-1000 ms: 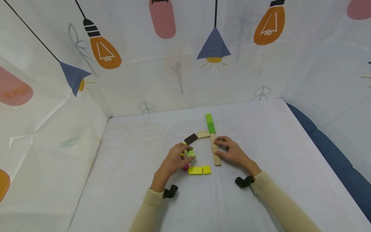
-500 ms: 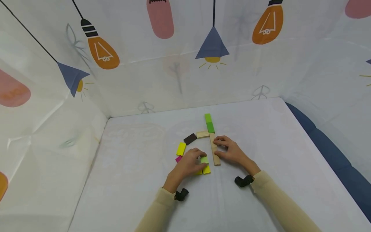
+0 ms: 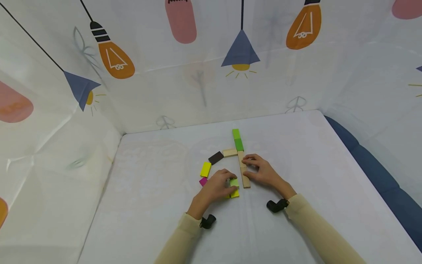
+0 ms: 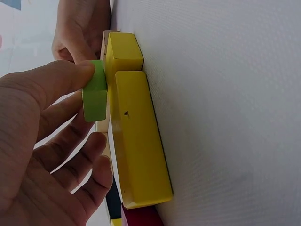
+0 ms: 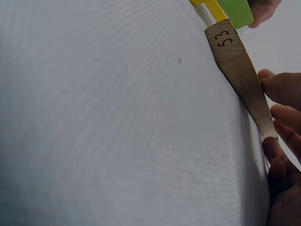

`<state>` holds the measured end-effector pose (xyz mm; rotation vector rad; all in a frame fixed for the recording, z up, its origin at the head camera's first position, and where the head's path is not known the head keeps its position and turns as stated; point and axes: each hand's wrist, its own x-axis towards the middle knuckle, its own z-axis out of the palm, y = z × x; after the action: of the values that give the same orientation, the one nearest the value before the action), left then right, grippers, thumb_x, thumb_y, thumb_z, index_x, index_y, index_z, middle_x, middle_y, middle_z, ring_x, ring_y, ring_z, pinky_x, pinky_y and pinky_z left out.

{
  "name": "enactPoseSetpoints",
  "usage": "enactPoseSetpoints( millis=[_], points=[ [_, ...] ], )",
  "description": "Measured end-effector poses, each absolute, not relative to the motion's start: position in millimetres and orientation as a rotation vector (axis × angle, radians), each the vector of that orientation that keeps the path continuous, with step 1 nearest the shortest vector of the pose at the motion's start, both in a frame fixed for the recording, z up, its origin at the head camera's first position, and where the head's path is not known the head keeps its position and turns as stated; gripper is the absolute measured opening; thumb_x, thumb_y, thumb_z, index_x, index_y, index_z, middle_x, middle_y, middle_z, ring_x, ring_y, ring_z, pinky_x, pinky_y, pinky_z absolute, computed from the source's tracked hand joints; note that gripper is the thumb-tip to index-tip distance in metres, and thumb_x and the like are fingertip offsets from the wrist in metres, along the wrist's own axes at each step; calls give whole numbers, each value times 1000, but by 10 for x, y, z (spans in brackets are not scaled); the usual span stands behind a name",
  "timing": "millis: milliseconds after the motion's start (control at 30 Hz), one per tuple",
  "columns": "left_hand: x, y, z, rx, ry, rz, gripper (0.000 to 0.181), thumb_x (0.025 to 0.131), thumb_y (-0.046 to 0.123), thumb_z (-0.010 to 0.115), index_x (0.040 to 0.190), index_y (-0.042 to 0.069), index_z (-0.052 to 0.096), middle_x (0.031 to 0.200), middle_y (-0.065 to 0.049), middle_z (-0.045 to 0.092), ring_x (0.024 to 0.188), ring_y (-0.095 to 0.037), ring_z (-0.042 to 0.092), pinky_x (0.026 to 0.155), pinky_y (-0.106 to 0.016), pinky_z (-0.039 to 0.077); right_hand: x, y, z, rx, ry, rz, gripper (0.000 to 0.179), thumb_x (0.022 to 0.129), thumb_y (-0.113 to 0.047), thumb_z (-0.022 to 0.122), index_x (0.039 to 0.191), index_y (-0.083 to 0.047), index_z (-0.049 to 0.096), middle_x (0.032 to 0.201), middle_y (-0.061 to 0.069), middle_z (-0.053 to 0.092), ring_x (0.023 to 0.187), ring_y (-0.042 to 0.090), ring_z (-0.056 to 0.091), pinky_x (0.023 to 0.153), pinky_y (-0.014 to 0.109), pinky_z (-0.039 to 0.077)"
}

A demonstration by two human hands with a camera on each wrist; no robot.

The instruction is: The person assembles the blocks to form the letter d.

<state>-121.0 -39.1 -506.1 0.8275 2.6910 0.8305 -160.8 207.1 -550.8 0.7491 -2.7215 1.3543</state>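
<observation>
My left hand [image 3: 214,186] pinches a small light green block [image 4: 95,94] between thumb and fingers, just above two yellow blocks [image 4: 143,136] lying end to end. In the head view, that hand covers much of the yellow pair. My right hand [image 3: 262,172] touches the right side of a straight row of two plain wooden blocks [image 3: 245,180] with its fingertips and thumb. One wooden block end [image 5: 224,40] carries printed digits in the right wrist view. Other blocks curve leftward from the row: pale wood [image 3: 230,152], dark brown [image 3: 215,158], yellow [image 3: 206,169] and magenta [image 3: 203,181].
Two green blocks [image 3: 239,144] continue the wooden row toward the back. Everything lies on a white-covered table [image 3: 158,205]. White curtains [image 3: 197,88] with lamp prints hang behind and at the sides. A blue cushioned seat edge [image 3: 372,168] shows at the right.
My left hand has carried the light green block rightward, from beside the left-hand blocks to above the yellow pair near the wooden row. My right hand has stayed in place.
</observation>
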Motion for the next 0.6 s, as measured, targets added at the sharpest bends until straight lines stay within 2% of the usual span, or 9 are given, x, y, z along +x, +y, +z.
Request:
enactPoseSetpoints(
  millis=[233, 600],
  points=[
    [-1212, -379, -5023, 780, 2749, 819, 33, 94, 30, 75, 123, 14, 73, 118, -2, 69, 109, -18, 62, 101, -32, 53, -1608, 2068, -5501, 748, -2716, 1353, 47, 89, -18, 81, 131, -2, 69, 138, 16, 59, 133, 40, 54, 108, 59, 46],
    [-1213, -365, -5060, 824, 2680, 774, 32, 94, 31, 76, 121, 14, 74, 117, -1, 70, 107, -15, 63, 99, -30, 53, -1608, 2072, -5505, 748, -2718, 1358, 47, 89, -18, 81, 132, -2, 69, 139, 16, 59, 134, 40, 54, 108, 59, 46]
  ],
)
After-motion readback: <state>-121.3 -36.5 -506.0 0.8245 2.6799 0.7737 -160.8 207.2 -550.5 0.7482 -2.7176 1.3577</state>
